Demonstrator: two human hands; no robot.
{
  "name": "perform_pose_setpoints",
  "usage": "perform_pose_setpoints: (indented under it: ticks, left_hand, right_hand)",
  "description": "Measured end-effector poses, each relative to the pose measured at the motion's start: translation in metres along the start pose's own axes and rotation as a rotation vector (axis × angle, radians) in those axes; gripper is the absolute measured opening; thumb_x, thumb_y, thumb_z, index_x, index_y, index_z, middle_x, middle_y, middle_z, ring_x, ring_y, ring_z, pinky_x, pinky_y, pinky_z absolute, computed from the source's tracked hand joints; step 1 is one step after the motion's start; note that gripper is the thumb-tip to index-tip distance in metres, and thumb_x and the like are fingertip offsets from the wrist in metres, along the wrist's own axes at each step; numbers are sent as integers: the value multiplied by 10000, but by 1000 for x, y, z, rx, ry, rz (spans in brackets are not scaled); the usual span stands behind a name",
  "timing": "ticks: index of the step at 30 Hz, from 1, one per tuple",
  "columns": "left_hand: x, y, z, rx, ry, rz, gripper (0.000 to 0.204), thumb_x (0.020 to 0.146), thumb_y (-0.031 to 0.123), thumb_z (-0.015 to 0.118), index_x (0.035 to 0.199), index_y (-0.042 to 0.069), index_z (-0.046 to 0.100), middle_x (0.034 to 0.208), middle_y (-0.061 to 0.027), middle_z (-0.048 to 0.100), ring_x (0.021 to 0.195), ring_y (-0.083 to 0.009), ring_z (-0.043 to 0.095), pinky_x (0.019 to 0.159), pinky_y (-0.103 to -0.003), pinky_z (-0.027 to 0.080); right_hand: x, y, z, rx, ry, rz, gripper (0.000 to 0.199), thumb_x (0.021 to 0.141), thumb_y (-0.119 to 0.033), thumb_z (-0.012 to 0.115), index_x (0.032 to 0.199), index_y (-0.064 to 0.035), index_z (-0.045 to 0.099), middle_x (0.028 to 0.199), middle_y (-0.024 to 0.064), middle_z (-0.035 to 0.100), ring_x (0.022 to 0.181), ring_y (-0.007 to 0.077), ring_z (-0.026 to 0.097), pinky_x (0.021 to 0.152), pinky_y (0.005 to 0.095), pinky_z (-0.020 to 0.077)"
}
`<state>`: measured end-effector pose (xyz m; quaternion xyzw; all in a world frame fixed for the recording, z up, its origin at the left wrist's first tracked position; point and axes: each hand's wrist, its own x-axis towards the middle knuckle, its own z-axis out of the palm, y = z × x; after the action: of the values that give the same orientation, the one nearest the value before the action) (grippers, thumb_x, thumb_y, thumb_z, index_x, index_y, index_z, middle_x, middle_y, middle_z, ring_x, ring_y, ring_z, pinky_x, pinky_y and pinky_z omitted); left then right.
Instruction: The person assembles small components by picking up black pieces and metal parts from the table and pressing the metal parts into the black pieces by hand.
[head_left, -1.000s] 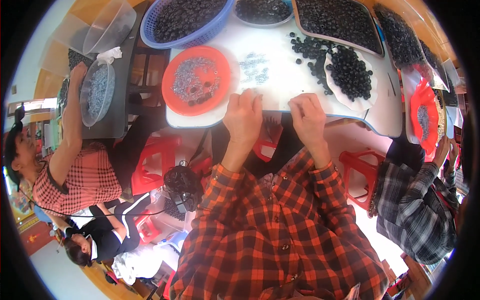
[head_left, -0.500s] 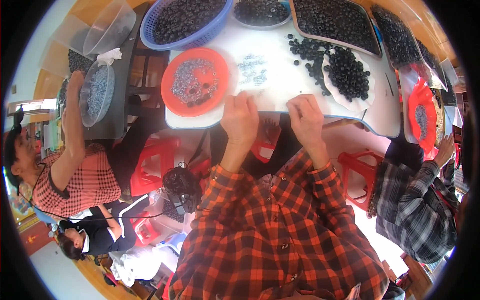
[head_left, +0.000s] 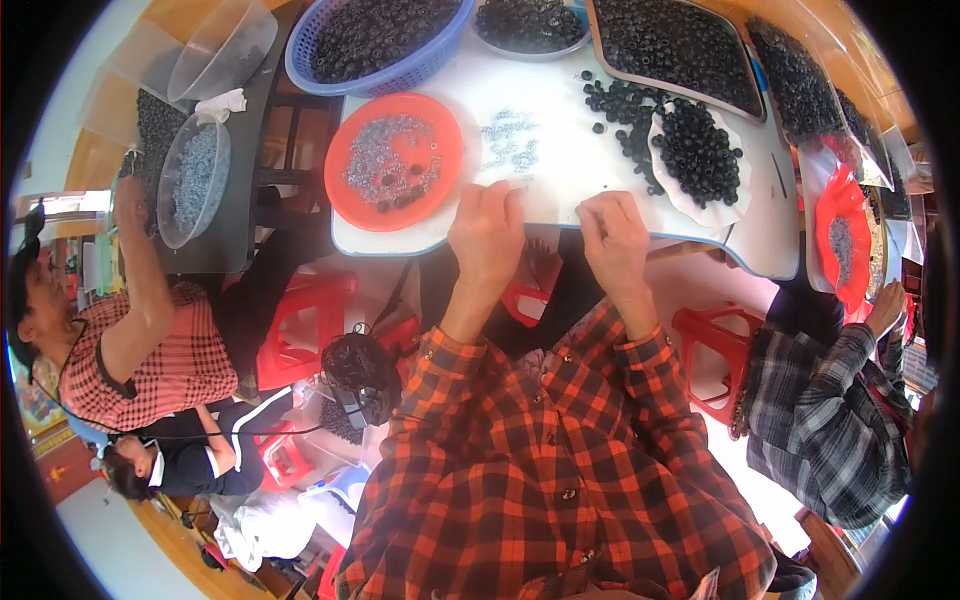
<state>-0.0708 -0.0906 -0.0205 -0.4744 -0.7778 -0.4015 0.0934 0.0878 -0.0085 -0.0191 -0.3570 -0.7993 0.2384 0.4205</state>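
My left hand (head_left: 487, 243) and my right hand (head_left: 612, 238) rest close together at the near edge of a white table (head_left: 560, 160), fingers curled toward each other. What they pinch is too small to see. Just beyond the left hand lies a small heap of silvery parts (head_left: 508, 138). An orange plate (head_left: 395, 162) with more silvery bits sits to the left. A white dish (head_left: 700, 152) piled with black rings lies beyond the right hand, with loose black rings (head_left: 612, 105) beside it.
A blue basket (head_left: 375, 45) and trays of black rings (head_left: 675, 45) line the far side. A person in a red checked shirt (head_left: 150, 350) works at a dark table on the left. Another person's plaid sleeve (head_left: 830, 400) is on the right. Red stools (head_left: 300, 330) stand below.
Both hands have stayed at the table edge with only slight shifts; the view has tilted a little.
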Motion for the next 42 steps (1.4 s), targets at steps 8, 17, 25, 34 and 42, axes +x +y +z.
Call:
perform_pose_setpoints:
  ticks: [8, 17, 25, 34, 42]
  left_hand:
    - [12, 20, 13, -8, -51, 4, 122, 842, 131, 671, 941, 64, 649, 847, -127, 551, 760, -329, 601, 602, -439, 492]
    - [15, 15, 19, 49, -47, -12, 273, 812, 212, 717, 1029, 62, 646, 852, -123, 542, 787, -327, 594, 608, -432, 495]
    - [19, 16, 12, 92, -170, 5, 360, 788, 288, 767, 1065, 82, 665, 859, -115, 547, 771, -300, 600, 597, -403, 494]
    - [29, 18, 9, 36, -144, 77, 349, 766, 271, 795, 1052, 95, 698, 893, -110, 557, 770, -279, 602, 607, -381, 495]
    - [20, 15, 8, 11, -189, 83, 429, 754, 290, 807, 1124, 111, 684, 905, -115, 552, 791, -277, 578, 623, -388, 483]
  right_hand:
    - [-1, -2, 0, 11, -12, 22, 100, 798, 6, 717, 823, -38, 632, 854, 80, 602, 665, 226, 613, 576, 318, 489]
    - [1, -1, -1, 12, 1, 3, 96, 798, -4, 718, 827, -40, 634, 853, 77, 598, 669, 225, 613, 580, 318, 490]
    - [-1, -3, -1, 13, -13, 45, 97, 793, -7, 720, 824, -41, 635, 851, 76, 597, 673, 231, 618, 579, 320, 493]
    - [0, 1, 0, 4, 1, 22, 102, 790, 3, 721, 823, -42, 636, 849, 76, 595, 662, 226, 615, 569, 315, 488]
    - [-2, 1, 2, 23, 5, 32, 100, 789, 4, 722, 828, -42, 643, 853, 79, 597, 659, 225, 611, 569, 315, 487]
